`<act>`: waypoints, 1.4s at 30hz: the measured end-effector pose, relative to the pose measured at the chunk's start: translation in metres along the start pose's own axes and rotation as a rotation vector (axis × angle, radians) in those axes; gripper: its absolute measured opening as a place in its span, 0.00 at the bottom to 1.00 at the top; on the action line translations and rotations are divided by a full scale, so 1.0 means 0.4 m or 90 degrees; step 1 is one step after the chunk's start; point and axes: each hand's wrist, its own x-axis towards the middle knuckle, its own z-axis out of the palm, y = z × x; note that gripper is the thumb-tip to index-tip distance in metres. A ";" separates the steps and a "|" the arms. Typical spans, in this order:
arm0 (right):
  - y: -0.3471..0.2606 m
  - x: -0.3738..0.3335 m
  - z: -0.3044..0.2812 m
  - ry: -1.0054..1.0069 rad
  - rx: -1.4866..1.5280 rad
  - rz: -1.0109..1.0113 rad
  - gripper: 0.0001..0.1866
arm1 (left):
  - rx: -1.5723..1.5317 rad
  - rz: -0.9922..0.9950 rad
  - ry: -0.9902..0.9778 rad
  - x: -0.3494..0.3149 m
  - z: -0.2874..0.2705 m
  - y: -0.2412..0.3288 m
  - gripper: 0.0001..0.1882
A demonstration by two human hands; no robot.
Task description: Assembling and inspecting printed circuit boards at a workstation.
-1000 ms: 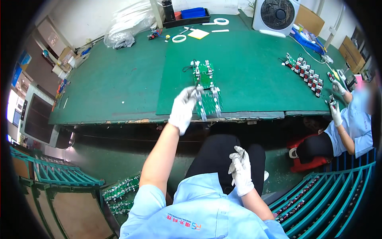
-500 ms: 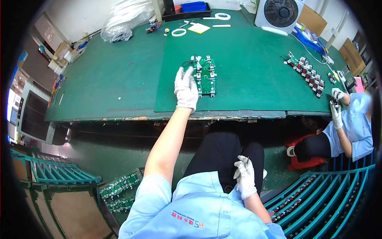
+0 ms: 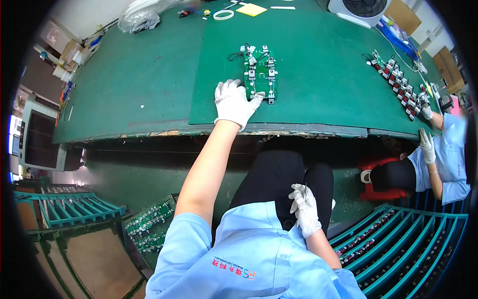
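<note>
A green circuit board [image 3: 262, 84] with black and silver parts and a short black cable lies flat on the green mat in front of me. My left hand [image 3: 233, 103], in a white glove, rests beside its lower left corner. The fingers are spread on the mat, and the thumb reaches over the board's near end. Low over my lap is my gloved right hand [image 3: 304, 209], its fingers closed together. A small dark tip pokes out above them; the rest of what it belongs to is hidden.
At the right, a co-worker's gloved hand [image 3: 425, 108] is by a row of assembled boards [image 3: 397, 82]. A fan [image 3: 359, 11], a tape roll [image 3: 223, 15] and a yellow pad [image 3: 251, 9] sit at the back. Green racks [image 3: 408, 249] flank me; more boards [image 3: 149, 219] stand at lower left.
My left hand has moved from the board's left side to its near end, its fingers now spread wider. The view has tilted down. The co-worker's hands have parted, one now at the row.
</note>
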 end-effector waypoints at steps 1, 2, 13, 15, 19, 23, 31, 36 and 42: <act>-0.004 0.003 0.003 -0.001 -0.002 0.000 0.20 | 0.000 -0.003 0.000 -0.001 0.004 0.001 0.31; -0.011 0.007 0.006 -0.008 -0.038 0.013 0.20 | -0.001 -0.013 -0.009 -0.002 0.007 0.003 0.30; -0.044 0.016 0.036 -0.034 -0.107 0.007 0.22 | -0.031 -0.108 -0.060 0.058 -0.007 0.002 0.30; -0.050 0.008 0.008 0.014 -0.084 0.009 0.22 | 0.016 -0.060 0.054 0.086 0.020 0.042 0.31; -0.046 -0.014 -0.053 -0.012 0.076 0.016 0.24 | -0.179 -0.246 -0.135 0.093 -0.108 0.126 0.24; -0.018 0.006 -0.159 0.235 -0.260 -0.232 0.15 | -0.054 -0.157 -0.122 0.096 -0.019 -0.054 0.35; -0.094 -0.515 -0.568 0.999 -0.614 -0.220 0.12 | -0.350 -0.161 -0.132 0.096 0.047 -0.011 0.39; -0.169 -0.824 -0.682 1.222 -0.836 -0.044 0.10 | -0.423 0.183 0.281 0.062 -0.036 0.080 0.15; -0.341 -1.085 -0.733 1.368 -1.110 0.139 0.09 | -0.675 0.851 0.120 -0.006 -0.524 0.457 0.16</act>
